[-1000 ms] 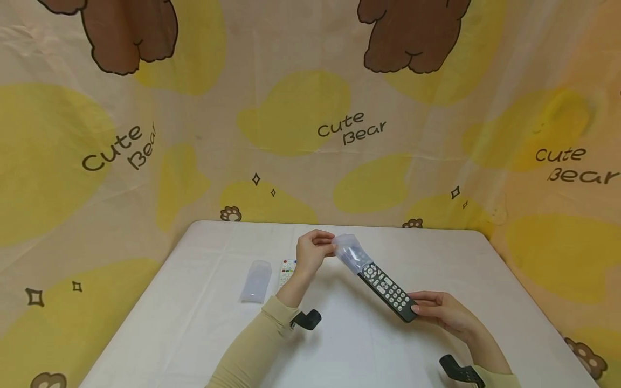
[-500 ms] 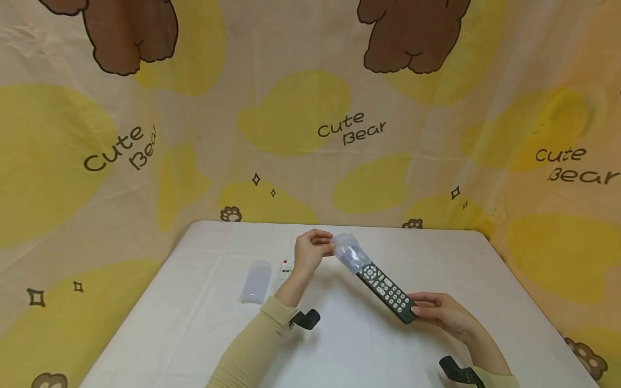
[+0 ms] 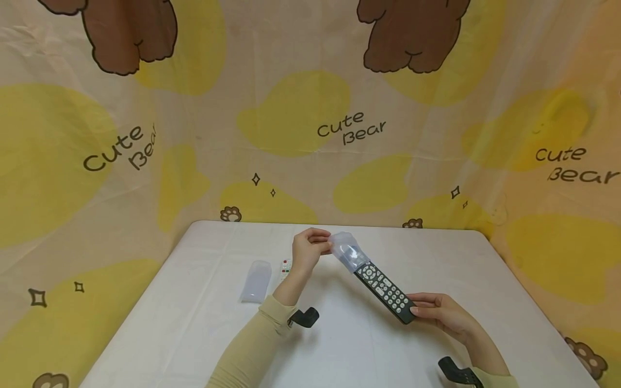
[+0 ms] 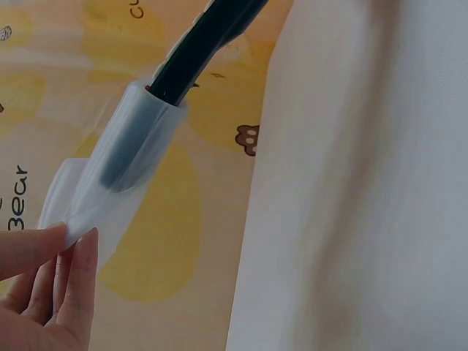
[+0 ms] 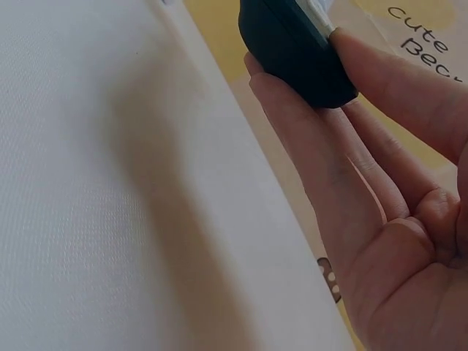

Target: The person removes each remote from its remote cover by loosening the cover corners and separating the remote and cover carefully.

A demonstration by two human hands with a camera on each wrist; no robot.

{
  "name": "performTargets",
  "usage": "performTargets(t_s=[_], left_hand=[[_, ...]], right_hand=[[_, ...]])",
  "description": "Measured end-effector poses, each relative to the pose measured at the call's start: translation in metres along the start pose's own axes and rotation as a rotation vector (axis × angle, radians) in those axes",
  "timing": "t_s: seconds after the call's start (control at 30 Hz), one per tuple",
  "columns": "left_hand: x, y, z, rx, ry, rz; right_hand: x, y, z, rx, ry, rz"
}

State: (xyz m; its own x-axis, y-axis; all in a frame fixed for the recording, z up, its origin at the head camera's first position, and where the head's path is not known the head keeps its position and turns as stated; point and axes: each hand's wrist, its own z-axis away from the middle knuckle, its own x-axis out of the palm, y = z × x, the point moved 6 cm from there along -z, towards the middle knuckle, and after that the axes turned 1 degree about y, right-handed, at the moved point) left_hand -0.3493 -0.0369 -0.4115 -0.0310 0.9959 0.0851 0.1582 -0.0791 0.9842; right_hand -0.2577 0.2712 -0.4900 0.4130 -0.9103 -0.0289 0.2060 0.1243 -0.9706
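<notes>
A black remote control [image 3: 385, 291] with white buttons hangs tilted above the table, its upper end inside a translucent plastic sleeve [image 3: 350, 252]. My left hand [image 3: 308, 250] pinches the sleeve's far end between thumb and fingers. In the left wrist view the sleeve [image 4: 128, 157] covers the remote's end, and the part beyond it is loose. At the remote's lower end my right hand [image 3: 443, 315] grips it, thumb on the button side and fingers beneath. The right wrist view shows the dark remote end [image 5: 300, 55] between thumb and fingers.
On the white table [image 3: 194, 334] lies another translucent sleeve [image 3: 256, 281], left of my left forearm. Beside it a white remote control [image 3: 285, 268] is partly hidden behind that arm. A patterned curtain [image 3: 291, 134] hangs behind the table.
My left hand has drifted slightly left with the sleeve, and the remote has shifted a little the same way. The right hand has barely moved and keeps its grip.
</notes>
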Motion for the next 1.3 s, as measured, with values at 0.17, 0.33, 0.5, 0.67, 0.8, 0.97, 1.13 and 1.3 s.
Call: performTargets(t_s=[0.17,0.33,0.5,0.67,0.8,0.97,1.13,1.3], left_hand=[[-0.002,-0.008,-0.006,0.002,0.032,0.009],[-0.003,-0.005,-0.005,0.010,0.058,0.005],[-0.005,-0.002,-0.004,0.014,0.070,0.017],[-0.007,-0.002,-0.006,0.013,0.072,0.032],[-0.008,-0.003,-0.008,0.011,0.077,0.040],[-0.010,-0.004,-0.008,0.013,0.084,0.053],[-0.012,-0.003,-0.008,0.018,0.088,0.067],[-0.013,-0.002,-0.008,0.008,0.084,0.063]], right_hand=[[0.000,-0.001,0.000,-0.007,-0.009,-0.012],[0.000,-0.001,0.000,-0.012,-0.015,-0.015],[0.001,-0.003,0.001,-0.016,-0.011,-0.005],[0.001,-0.004,0.000,-0.027,0.003,0.009],[-0.001,-0.003,-0.001,-0.028,0.011,0.014],[-0.001,-0.003,-0.001,-0.028,0.018,0.023],[0.000,-0.004,0.000,-0.026,0.022,0.031],[0.000,-0.005,0.000,-0.018,0.024,0.046]])
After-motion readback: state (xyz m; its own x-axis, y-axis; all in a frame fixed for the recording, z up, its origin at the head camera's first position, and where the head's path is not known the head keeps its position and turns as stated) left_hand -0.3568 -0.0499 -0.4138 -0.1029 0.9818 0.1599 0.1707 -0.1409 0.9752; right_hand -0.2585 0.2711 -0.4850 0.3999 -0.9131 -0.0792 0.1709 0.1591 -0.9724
